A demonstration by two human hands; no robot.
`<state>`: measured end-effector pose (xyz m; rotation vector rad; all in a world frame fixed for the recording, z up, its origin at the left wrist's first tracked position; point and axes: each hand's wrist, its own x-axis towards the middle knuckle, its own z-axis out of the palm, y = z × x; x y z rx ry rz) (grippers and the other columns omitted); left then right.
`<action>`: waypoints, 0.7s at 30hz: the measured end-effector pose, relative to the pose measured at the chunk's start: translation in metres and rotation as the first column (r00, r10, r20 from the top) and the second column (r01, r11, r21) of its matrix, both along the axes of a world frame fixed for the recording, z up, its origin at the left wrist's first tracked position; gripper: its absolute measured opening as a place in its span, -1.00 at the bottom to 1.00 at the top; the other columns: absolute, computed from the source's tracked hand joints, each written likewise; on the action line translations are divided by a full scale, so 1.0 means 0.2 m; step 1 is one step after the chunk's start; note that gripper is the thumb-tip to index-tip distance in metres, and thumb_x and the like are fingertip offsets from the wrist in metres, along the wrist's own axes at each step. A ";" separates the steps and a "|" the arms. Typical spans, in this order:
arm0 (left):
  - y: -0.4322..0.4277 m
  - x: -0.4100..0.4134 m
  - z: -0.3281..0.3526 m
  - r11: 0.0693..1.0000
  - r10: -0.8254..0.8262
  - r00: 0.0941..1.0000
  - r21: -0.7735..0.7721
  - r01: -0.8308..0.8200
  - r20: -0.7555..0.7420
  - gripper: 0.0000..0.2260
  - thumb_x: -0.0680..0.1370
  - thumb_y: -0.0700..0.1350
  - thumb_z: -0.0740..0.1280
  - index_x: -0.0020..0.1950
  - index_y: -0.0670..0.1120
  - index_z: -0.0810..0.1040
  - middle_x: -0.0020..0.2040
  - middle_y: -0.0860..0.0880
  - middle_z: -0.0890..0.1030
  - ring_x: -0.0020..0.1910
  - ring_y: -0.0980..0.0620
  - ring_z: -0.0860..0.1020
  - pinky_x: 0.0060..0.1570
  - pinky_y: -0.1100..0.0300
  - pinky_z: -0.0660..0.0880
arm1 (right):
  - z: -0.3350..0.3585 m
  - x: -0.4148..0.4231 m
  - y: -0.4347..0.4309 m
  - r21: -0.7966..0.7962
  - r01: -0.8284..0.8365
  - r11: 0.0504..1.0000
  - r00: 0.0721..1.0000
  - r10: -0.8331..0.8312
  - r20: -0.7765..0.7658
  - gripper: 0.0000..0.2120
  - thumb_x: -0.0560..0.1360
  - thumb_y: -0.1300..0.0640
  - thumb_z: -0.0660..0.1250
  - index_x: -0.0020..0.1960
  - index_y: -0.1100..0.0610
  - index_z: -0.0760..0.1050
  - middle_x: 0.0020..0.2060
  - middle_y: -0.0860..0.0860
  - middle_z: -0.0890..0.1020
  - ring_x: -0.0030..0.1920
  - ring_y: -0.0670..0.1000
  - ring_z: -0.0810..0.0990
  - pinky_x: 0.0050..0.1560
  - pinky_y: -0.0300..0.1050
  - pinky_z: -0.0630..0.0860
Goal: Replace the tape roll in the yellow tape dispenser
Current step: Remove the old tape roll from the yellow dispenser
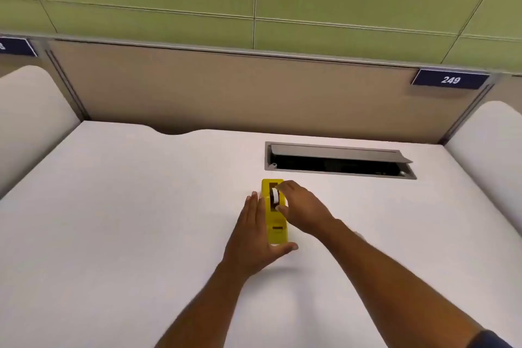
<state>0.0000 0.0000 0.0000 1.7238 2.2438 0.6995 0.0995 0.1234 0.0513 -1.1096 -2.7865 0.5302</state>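
The yellow tape dispenser (275, 230) lies lengthwise on the white desk (127, 220), near its middle. A white tape roll (274, 196) sits in the dispenser's well at the far end. My left hand (254, 234) is pressed flat against the dispenser's left side, thumb curled around its near end. My right hand (303, 206) reaches over from the right, with fingertips and thumb pinching the tape roll in the well. The right hand hides the roll's right side.
A cable hatch (339, 161) with its grey lid raised lies just beyond the dispenser on the right. A beige partition (226, 93) closes the desk's far edge, with a dark label reading 249 (450, 80). White rounded dividers (28, 110) flank both sides.
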 end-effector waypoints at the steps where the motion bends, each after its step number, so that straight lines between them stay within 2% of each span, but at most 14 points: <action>1: 0.01 0.00 -0.03 1.000 -0.005 1.000 0.009 0.005 0.025 0.10 0.24 0.61 0.04 0.51 -0.04 -0.28 0.57 -0.08 -0.14 0.54 -0.01 -0.17 0.45 0.16 -0.13 | -0.03 -0.01 0.01 0.000 0.003 1.000 1.000 -0.003 0.012 -0.52 0.51 0.03 0.30 0.39 0.10 0.30 0.38 0.08 0.42 0.24 0.13 0.50 0.18 -0.02 0.46; 6: 0.06 0.00 -0.16 1.000 0.007 0.997 0.017 -0.008 0.078 0.07 0.28 0.58 0.05 0.51 -0.03 -0.30 0.57 -0.07 -0.14 0.54 -0.02 -0.12 0.46 0.12 -0.03 | -0.11 -0.06 0.06 0.002 -0.007 1.000 0.998 0.007 0.069 -0.56 0.55 0.06 0.23 0.40 0.11 0.28 0.39 0.08 0.39 0.24 0.13 0.50 0.17 -0.02 0.48; 10: 0.07 -0.01 -0.24 0.999 0.024 0.987 0.040 -0.031 0.157 -0.03 0.33 0.55 0.05 0.49 0.07 -0.33 0.57 -0.02 -0.14 0.54 0.00 -0.07 0.48 0.09 0.04 | -0.14 -0.08 0.08 0.043 -0.027 0.999 0.995 0.022 0.099 -0.54 0.56 0.05 0.23 0.42 0.11 0.26 0.41 0.09 0.38 0.27 0.15 0.48 0.20 0.02 0.46; 15: 0.03 0.01 -0.34 0.995 0.042 0.995 0.084 -0.049 0.085 -0.17 0.43 0.49 -0.01 0.50 0.10 -0.28 0.55 0.05 -0.10 0.53 0.00 0.07 0.42 0.20 -0.04 | -0.17 -0.11 0.09 0.140 -0.055 0.989 0.992 0.038 0.123 -0.59 0.55 0.02 0.25 0.36 0.11 0.34 0.34 0.09 0.46 0.19 0.15 0.52 0.10 0.00 0.51; 21: 0.04 -0.01 -0.34 0.989 0.044 0.997 0.140 -0.054 0.069 -0.25 0.51 0.38 0.04 0.54 -0.04 -0.01 0.54 -0.06 0.17 0.47 -0.03 0.24 0.41 0.17 0.10 | -0.18 -0.14 0.11 0.162 -0.007 0.987 0.996 -0.008 0.092 -0.59 0.53 0.02 0.26 0.34 0.11 0.38 0.30 0.09 0.52 0.22 0.13 0.48 0.12 0.01 0.49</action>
